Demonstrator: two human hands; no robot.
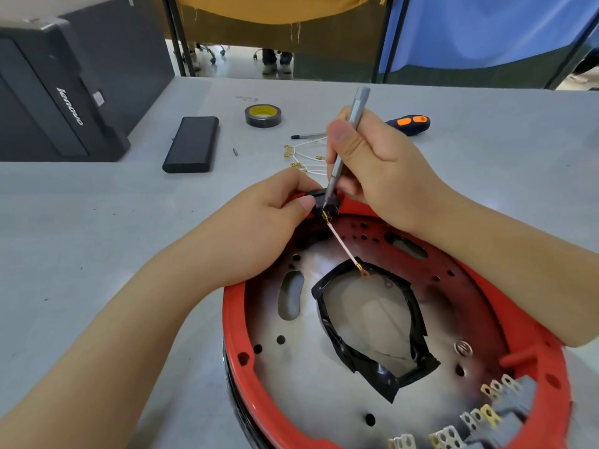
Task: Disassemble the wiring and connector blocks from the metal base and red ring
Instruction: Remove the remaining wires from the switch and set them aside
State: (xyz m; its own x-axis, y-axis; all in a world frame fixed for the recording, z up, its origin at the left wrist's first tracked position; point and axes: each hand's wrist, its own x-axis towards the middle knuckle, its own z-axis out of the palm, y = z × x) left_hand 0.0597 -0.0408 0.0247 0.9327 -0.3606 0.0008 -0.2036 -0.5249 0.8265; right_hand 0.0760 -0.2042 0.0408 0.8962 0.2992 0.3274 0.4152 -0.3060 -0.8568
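A round metal base [327,380] with a taped central opening sits inside a red ring [235,322] on the grey table. At the ring's far edge my left hand [259,228] pinches a small black connector block [319,197]. My right hand [372,163] grips a slim silver screwdriver [348,137], whose tip is down at that block. A pink wire [343,244] with a gold ring terminal runs from the block toward the opening. Grey connector blocks [515,406] with metal tabs sit at the ring's near right.
Loose white wires [308,155] with gold terminals lie behind my hands. Further back are a roll of black tape [262,115], an orange-and-black screwdriver [410,124], a black case [192,144] and a small bit [235,152]. A black Lenovo box [52,92] stands at the far left.
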